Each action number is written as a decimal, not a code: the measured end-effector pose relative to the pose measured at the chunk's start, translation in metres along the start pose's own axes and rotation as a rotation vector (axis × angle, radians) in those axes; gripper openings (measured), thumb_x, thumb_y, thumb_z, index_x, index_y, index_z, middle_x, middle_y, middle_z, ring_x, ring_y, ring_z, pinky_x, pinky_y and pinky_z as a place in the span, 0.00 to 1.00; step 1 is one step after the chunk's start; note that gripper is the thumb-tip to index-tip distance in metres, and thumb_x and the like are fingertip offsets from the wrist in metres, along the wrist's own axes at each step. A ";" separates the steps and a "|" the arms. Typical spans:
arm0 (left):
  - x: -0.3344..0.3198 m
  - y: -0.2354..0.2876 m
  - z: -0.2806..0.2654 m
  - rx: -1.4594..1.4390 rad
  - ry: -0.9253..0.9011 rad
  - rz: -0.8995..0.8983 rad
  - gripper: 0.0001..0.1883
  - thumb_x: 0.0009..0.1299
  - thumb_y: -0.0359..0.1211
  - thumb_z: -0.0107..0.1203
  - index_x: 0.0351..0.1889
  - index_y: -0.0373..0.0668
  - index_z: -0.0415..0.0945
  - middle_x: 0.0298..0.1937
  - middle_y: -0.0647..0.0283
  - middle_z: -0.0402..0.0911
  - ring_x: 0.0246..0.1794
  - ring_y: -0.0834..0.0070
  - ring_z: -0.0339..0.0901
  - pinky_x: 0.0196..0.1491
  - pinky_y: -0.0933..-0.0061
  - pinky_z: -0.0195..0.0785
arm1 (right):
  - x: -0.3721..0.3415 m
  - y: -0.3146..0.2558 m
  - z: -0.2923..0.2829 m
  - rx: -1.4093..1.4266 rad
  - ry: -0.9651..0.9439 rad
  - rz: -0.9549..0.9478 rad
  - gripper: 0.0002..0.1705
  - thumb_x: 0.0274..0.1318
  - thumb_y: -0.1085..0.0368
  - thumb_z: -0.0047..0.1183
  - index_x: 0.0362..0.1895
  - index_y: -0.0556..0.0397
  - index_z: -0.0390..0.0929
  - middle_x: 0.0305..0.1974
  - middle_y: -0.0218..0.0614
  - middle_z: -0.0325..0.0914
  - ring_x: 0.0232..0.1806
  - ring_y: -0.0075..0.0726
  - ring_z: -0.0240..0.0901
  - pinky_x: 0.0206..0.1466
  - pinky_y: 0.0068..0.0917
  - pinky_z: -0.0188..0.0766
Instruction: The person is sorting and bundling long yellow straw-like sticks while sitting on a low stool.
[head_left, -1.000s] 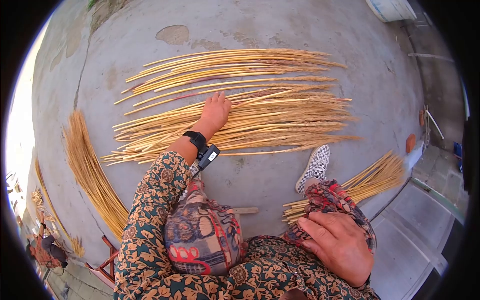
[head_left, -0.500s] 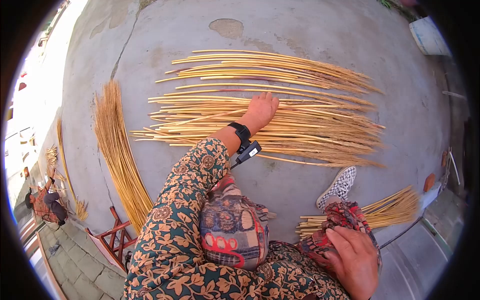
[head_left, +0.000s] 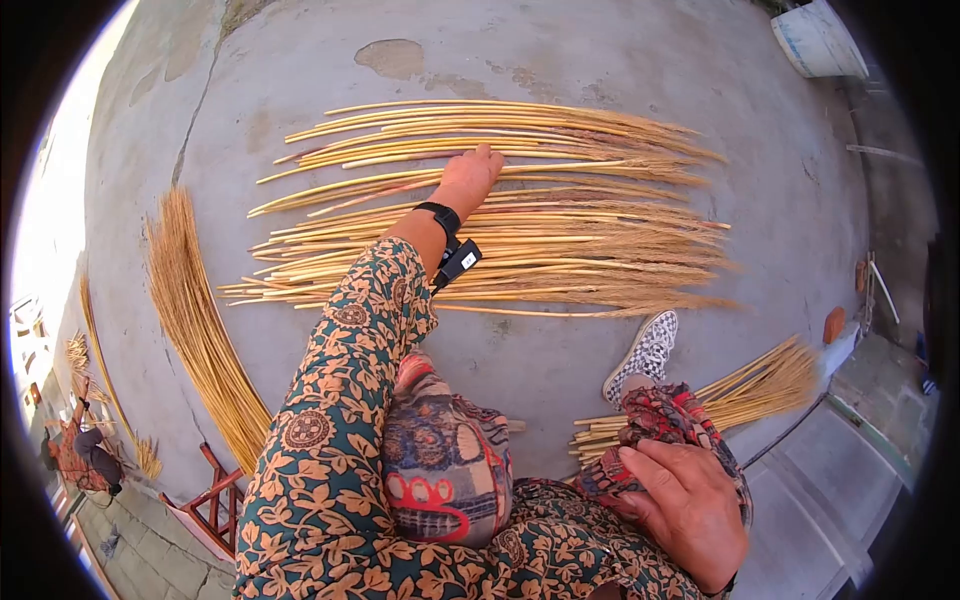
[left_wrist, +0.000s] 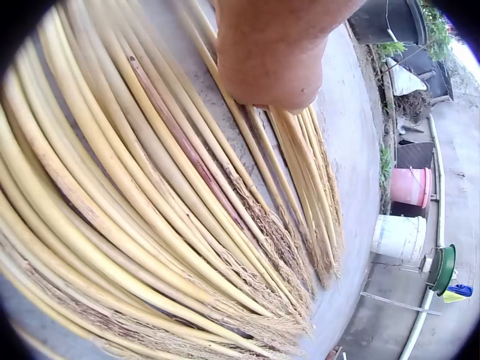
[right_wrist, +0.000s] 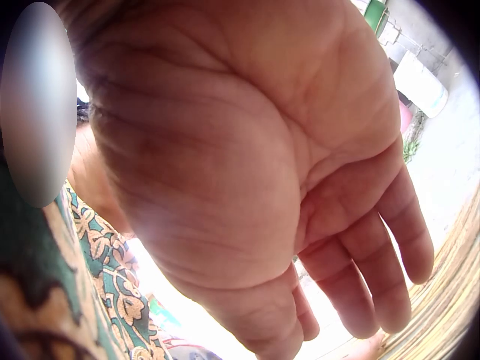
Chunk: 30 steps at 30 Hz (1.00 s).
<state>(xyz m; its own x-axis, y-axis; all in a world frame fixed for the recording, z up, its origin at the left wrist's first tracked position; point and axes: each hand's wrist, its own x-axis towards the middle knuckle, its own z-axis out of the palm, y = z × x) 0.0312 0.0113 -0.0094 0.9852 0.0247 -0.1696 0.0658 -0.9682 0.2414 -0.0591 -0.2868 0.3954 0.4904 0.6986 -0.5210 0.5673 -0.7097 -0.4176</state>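
Long yellow stalks with brushy ends [head_left: 600,240] lie in rough rows on the concrete. My left hand [head_left: 470,180] is over the upper rows, its fingers curled down on a few stalks; the fingertips are hidden. In the left wrist view this hand [left_wrist: 270,60] covers part of a narrow bunch of stalks [left_wrist: 307,157], with a wider spread [left_wrist: 150,150] beside it. My right hand [head_left: 695,515] rests on the patterned trouser knee, fingers relaxed. The right wrist view shows its palm [right_wrist: 240,165] and loosely extended fingers, holding nothing.
Another bundle [head_left: 205,330] lies at the left, and a smaller one [head_left: 750,385] is beyond the checked shoe [head_left: 645,350]. A red frame [head_left: 215,500] stands lower left, near a person [head_left: 85,455]. A white bucket [head_left: 818,40] is at the upper right.
My left hand has moved away from my body, from the large lower spread to the upper rows. A few stalks there have shifted with it. My right hand stays on the knee.
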 end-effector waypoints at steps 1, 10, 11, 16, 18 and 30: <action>-0.001 0.000 0.002 -0.002 0.003 -0.013 0.12 0.62 0.24 0.50 0.45 0.41 0.69 0.45 0.54 0.72 0.45 0.57 0.77 0.42 0.60 0.74 | 0.000 0.000 0.000 -0.002 0.000 0.003 0.28 0.40 0.63 0.64 0.51 0.49 0.77 0.48 0.40 0.76 0.46 0.48 0.73 0.52 0.41 0.69; -0.012 0.012 -0.034 -0.064 0.098 0.128 0.08 0.64 0.33 0.51 0.40 0.44 0.70 0.38 0.55 0.78 0.41 0.56 0.78 0.40 0.59 0.73 | -0.010 0.009 -0.006 -0.013 0.072 -0.050 0.27 0.43 0.62 0.63 0.52 0.48 0.76 0.46 0.38 0.75 0.45 0.44 0.73 0.50 0.37 0.69; -0.014 0.015 -0.047 -0.072 0.084 0.131 0.08 0.65 0.34 0.52 0.39 0.45 0.70 0.37 0.56 0.79 0.41 0.56 0.78 0.40 0.59 0.73 | -0.014 0.011 -0.005 -0.010 0.091 -0.072 0.27 0.44 0.62 0.62 0.53 0.47 0.75 0.45 0.37 0.74 0.44 0.42 0.73 0.49 0.36 0.69; -0.025 0.039 -0.120 -0.024 0.065 0.219 0.12 0.67 0.43 0.52 0.36 0.44 0.72 0.32 0.56 0.79 0.36 0.56 0.77 0.37 0.56 0.71 | -0.031 0.015 0.004 0.012 0.180 -0.129 0.24 0.48 0.62 0.59 0.53 0.49 0.74 0.40 0.36 0.74 0.42 0.41 0.71 0.46 0.35 0.67; -0.016 0.047 -0.133 -0.158 0.006 0.263 0.13 0.69 0.42 0.51 0.39 0.42 0.73 0.33 0.54 0.80 0.34 0.59 0.78 0.38 0.61 0.71 | -0.029 0.025 0.012 0.032 0.197 -0.135 0.23 0.49 0.63 0.58 0.52 0.49 0.74 0.39 0.36 0.73 0.42 0.40 0.71 0.45 0.34 0.67; -0.062 0.174 -0.365 -1.537 0.372 0.544 0.19 0.75 0.44 0.45 0.53 0.38 0.68 0.31 0.64 0.78 0.34 0.73 0.79 0.41 0.70 0.77 | -0.016 0.114 0.029 0.253 0.656 -0.130 0.22 0.58 0.61 0.55 0.56 0.53 0.72 0.39 0.38 0.79 0.38 0.35 0.76 0.45 0.28 0.71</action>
<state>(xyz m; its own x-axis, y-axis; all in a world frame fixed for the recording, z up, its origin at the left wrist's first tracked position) 0.0395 -0.0678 0.3915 0.9100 0.0623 0.4098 -0.4123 0.2395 0.8790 -0.0216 -0.3816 0.3350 0.7709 0.6335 0.0665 0.5166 -0.5606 -0.6472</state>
